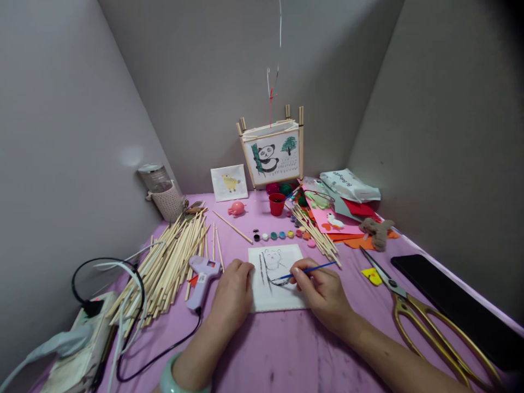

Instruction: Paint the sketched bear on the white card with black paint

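White square sheet with a black-outlined bear (282, 299), lying flat on the purple tabletop (262, 355) between the two hands. The right hand's (325, 289) fingers pinch a slender blue paintbrush (317, 267), its tip over the drawing; this hand covers part of the sheet's right edge. The left hand (233, 292) rests at the left edge, fingers curled; whether they grip cannot be told. Just beyond: a row of small coloured paint pots (274, 236) and a red plastic cup (277, 207). Left: a lilac glue gun (200, 281), close beside the left hand, and heaped pale wooden sticks (172, 278). Right: gold-handled scissors (399, 292). Behind: a stick-framed panda lantern (272, 158).
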### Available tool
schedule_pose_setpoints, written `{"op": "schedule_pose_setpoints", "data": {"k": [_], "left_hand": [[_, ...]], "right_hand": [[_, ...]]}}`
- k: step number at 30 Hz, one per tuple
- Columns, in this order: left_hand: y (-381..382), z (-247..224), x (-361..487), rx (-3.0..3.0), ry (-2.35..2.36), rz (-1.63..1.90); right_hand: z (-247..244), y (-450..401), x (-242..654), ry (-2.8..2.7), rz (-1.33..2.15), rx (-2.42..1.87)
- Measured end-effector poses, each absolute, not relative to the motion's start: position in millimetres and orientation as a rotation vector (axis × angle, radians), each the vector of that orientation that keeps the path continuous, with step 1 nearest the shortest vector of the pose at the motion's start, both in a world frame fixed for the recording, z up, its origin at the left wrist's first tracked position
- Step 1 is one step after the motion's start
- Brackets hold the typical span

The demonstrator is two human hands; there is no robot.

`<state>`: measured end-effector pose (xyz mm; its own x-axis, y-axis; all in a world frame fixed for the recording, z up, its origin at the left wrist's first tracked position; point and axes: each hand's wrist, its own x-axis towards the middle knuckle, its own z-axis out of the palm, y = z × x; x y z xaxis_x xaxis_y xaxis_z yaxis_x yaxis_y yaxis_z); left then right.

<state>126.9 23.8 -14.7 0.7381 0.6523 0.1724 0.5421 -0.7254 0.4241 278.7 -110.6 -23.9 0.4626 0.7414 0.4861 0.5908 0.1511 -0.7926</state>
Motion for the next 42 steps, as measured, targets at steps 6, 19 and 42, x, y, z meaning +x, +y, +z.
{"op": "schedule_pose_setpoints", "data": {"k": [6,19,42], "left_hand": [[22.5,-13.2,125.2,2.604,0.925,0.43],[23.4,-14.6,125.9,2.621,0.92,0.449],[23.0,-13.6,126.7,2.614,0.928,0.438]], "right_hand": [[-25.6,-108.3,277.4,-1.273,0.1,-1.496],[-20.0,-112.4,276.5,-1.327,-0.013,-1.493],[-19.4,-109.5,276.2,-1.39,-0.07,-1.537]]}}
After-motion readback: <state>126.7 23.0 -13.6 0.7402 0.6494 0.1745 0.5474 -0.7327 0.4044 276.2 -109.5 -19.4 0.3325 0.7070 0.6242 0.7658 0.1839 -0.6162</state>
